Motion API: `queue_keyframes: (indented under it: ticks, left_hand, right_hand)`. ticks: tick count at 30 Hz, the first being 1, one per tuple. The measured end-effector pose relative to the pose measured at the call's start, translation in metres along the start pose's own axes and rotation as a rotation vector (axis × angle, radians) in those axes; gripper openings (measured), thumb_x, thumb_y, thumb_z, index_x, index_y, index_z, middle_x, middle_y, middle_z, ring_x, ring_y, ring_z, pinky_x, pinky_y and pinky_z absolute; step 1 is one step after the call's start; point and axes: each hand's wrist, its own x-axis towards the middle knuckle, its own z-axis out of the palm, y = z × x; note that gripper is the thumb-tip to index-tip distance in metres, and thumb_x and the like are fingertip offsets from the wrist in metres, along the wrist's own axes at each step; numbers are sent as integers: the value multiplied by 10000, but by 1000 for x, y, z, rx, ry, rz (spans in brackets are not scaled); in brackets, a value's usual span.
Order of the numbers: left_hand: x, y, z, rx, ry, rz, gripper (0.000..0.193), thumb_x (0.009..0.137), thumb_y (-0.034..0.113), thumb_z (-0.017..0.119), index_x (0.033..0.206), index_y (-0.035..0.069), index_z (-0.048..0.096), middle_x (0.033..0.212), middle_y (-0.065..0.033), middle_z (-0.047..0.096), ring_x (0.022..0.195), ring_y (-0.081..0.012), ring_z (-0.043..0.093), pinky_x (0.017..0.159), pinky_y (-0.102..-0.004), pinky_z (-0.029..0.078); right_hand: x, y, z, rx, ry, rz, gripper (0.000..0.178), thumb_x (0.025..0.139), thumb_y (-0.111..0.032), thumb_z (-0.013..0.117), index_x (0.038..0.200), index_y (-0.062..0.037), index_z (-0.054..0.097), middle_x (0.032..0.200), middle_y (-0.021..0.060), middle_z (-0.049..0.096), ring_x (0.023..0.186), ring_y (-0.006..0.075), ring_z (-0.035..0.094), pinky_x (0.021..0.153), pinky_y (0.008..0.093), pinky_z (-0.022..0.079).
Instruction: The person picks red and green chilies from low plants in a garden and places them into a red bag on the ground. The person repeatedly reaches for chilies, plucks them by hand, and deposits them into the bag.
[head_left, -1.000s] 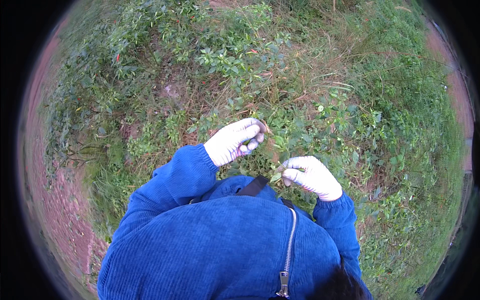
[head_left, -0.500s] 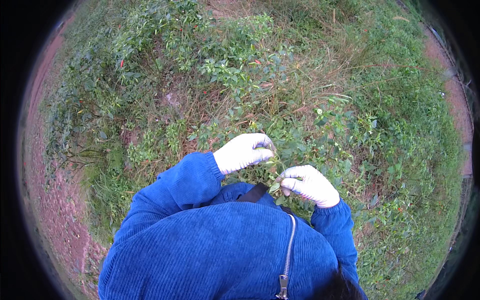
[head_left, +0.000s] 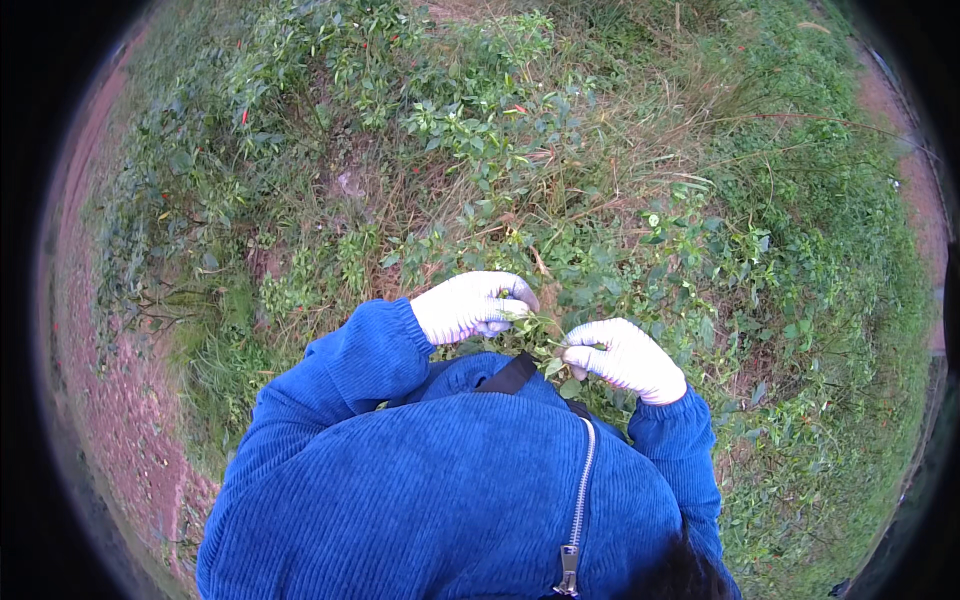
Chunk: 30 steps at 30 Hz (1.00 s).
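Both my hands wear white gloves and work close in front of my blue corduroy jacket. My left hand (head_left: 472,307) is closed, its fingers curled and thumb pressed in, at one end of a thin green stem. My right hand (head_left: 628,361) pinches a leafy sprig of the same plant (head_left: 553,366) between thumb and fingers. The stem spans the short gap between the two hands. Whether a small fruit sits inside my left fingers is hidden by the glove.
Pepper plants (head_left: 450,120) with a few red peppers (head_left: 245,118) grow ahead and to the left. Dry grass (head_left: 620,150) lies among the green growth. Bare reddish soil (head_left: 120,430) runs along the left, and a reddish path (head_left: 915,190) along the far right.
My left hand has shifted slightly left and its fingers have drawn in. My right hand has moved a little right, still pinching the sprig.
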Motion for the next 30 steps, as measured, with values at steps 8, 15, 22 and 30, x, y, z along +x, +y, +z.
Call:
queue_keyframes:
  ticks: [8,15,22,30]
  left_hand:
    - [11,-2,-4,689,73,386,297,897,310,666,1031,50,608,810,13,544,668,-62,446,583,-222,387]
    - [13,-19,4,471,227,290,157,915,200,606,965,52,585,854,-54,606,774,-179,569,689,-327,467]
    - [35,-25,-7,714,868,441,88,916,112,570,961,37,568,844,-112,592,770,-238,576,701,-347,468]
    - [4,-24,-28,-777,194,81,230,1003,270,502,898,69,537,887,-60,559,692,-117,515,482,-193,412]
  right_hand:
    - [-1,1,2,29,-15,6,228,913,-262,623,937,-49,700,695,-15,624,610,55,507,540,240,406]
    - [2,-1,5,20,58,50,220,908,-250,618,948,-51,702,683,-2,625,579,77,519,515,263,408]
    - [9,-2,15,2,142,85,243,892,-248,617,921,-20,697,673,12,607,640,96,540,597,269,427]
    - [15,11,18,453,312,-29,403,863,-25,552,1260,41,555,1012,92,669,825,122,606,767,251,505]
